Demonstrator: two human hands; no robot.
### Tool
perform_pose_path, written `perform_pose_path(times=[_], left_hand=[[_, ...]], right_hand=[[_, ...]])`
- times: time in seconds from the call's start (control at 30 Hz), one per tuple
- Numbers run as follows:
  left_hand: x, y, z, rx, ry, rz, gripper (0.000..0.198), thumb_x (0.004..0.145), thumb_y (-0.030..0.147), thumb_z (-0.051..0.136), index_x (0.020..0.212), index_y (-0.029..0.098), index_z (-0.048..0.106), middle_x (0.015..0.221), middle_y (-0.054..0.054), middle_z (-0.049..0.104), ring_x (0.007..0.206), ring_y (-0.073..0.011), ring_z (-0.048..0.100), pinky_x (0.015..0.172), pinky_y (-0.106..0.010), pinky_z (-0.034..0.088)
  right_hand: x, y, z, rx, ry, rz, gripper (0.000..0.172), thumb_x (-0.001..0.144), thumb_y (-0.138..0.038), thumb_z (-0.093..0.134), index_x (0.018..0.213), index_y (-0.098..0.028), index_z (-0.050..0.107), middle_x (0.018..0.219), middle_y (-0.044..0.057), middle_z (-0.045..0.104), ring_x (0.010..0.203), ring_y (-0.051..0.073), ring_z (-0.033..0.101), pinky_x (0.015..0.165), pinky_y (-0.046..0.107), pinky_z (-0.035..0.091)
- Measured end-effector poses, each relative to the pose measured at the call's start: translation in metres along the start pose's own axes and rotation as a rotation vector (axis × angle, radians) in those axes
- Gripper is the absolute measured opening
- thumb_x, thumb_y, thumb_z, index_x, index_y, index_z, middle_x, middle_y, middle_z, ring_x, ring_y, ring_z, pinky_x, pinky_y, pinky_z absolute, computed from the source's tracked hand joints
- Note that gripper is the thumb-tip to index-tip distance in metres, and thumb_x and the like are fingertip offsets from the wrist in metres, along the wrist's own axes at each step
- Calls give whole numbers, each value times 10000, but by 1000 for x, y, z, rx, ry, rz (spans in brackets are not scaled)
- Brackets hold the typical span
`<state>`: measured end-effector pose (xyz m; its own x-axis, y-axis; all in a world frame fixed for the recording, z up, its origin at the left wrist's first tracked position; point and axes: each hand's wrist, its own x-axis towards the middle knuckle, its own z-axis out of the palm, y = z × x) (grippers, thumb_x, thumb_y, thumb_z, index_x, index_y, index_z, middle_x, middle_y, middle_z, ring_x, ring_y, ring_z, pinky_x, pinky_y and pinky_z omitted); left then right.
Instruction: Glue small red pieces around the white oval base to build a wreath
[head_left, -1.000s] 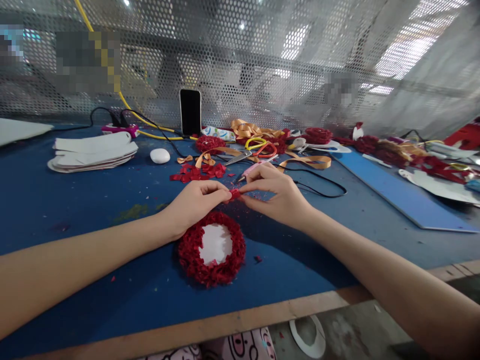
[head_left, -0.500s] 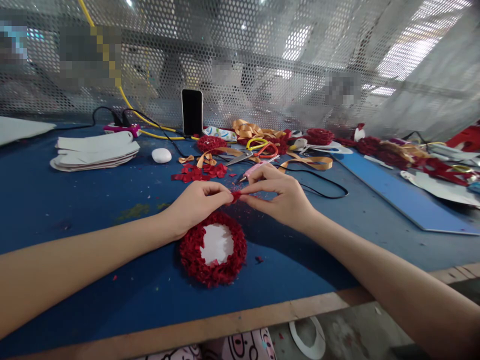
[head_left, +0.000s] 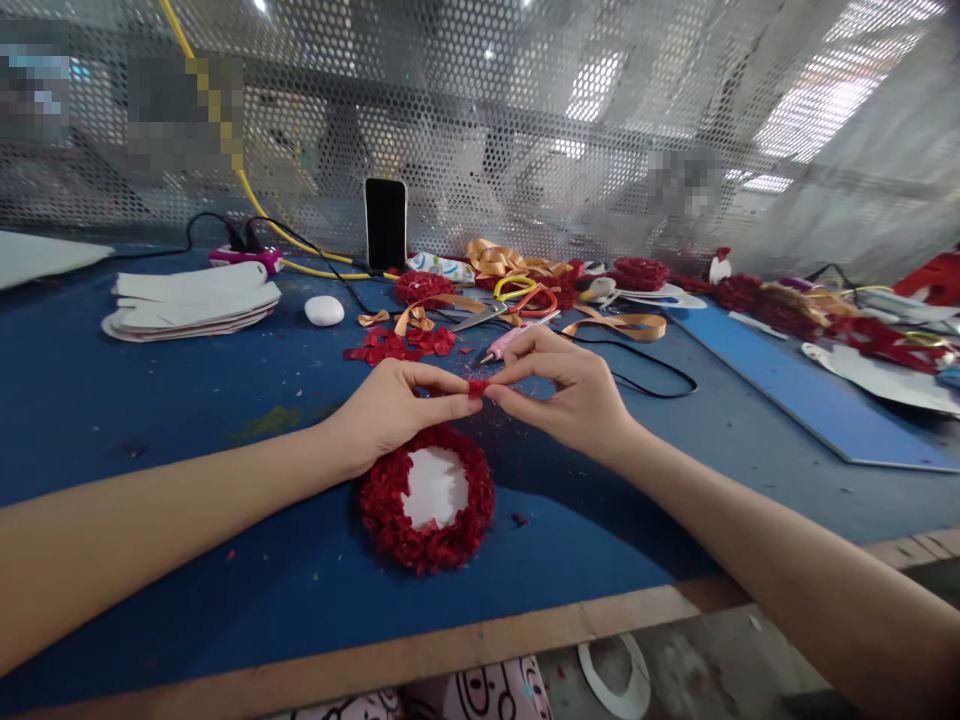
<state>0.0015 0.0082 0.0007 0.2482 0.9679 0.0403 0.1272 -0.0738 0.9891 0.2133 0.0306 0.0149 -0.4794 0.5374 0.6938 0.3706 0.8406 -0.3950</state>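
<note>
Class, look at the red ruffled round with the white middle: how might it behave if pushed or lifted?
Pushed, the red ruffled round would probably slide rather than roll, since it lies flat on the blue table. Its crumpled ruffles would likely squash. The white middle looks like card, so it may be light.

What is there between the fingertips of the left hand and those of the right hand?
In the head view, a small red piece lies there, between the left hand and the right hand.
</note>
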Motion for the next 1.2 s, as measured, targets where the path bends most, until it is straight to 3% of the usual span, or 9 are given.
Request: perform_pose_path(times=[0.53,0.87,1.2], left_hand=[[0,-2,-1,-105,41,-13,322,585,378,911,840,205,817,848,-39,782,723,-149,653,715,-275,509],[-1,-1,-1,-138,12,14,304,616,367,899,872,220,822,849,-40,788,739,-156,667,721,-273,516],[-2,2,0,-100,35,-7,296,562,331,923,816,214,823,827,-40,786,719,-156,657,703,-272,505]], right_hand=[[-3,1,1,25,-1,-4,46,832,-235,713,799,-205,725,868,41,629,877,189,639,812,373,526],[-2,-3,1,17,-23,5,64,838,-224,693,779,-200,694,867,42,619,874,186,631,813,366,523],[-2,-3,3,-12,24,-25,60,810,-204,704,754,-204,683,848,35,611,840,176,626,778,354,529]])
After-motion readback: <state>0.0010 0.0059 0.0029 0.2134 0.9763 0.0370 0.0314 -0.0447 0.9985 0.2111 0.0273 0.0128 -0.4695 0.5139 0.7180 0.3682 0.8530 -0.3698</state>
